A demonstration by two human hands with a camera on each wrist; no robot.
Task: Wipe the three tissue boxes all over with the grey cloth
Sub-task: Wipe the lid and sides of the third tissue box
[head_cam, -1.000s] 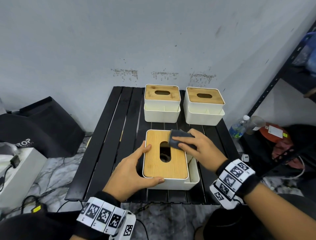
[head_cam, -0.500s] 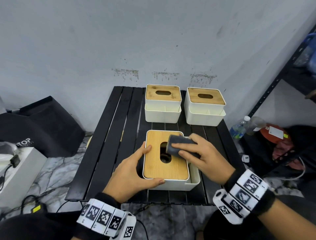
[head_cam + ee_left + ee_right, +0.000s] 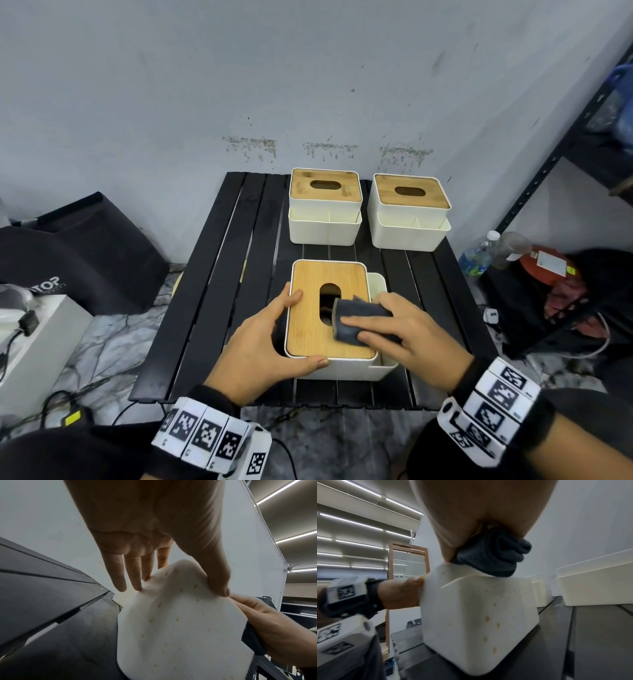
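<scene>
Directly under right hand (image 3: 407, 337) grip, grey cloth (image 3: 356, 320) (on lid).

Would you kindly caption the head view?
Left hand steadies nearest tissue box; right hand wipes its lid with grey cloth.

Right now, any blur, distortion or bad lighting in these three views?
Head: sharp, evenly lit, wide-angle bend at the edges. Left wrist: left hand dark against the bright wall, near tissue box bulged by the lens. Right wrist: grey cloth and box soft with blur.
</scene>
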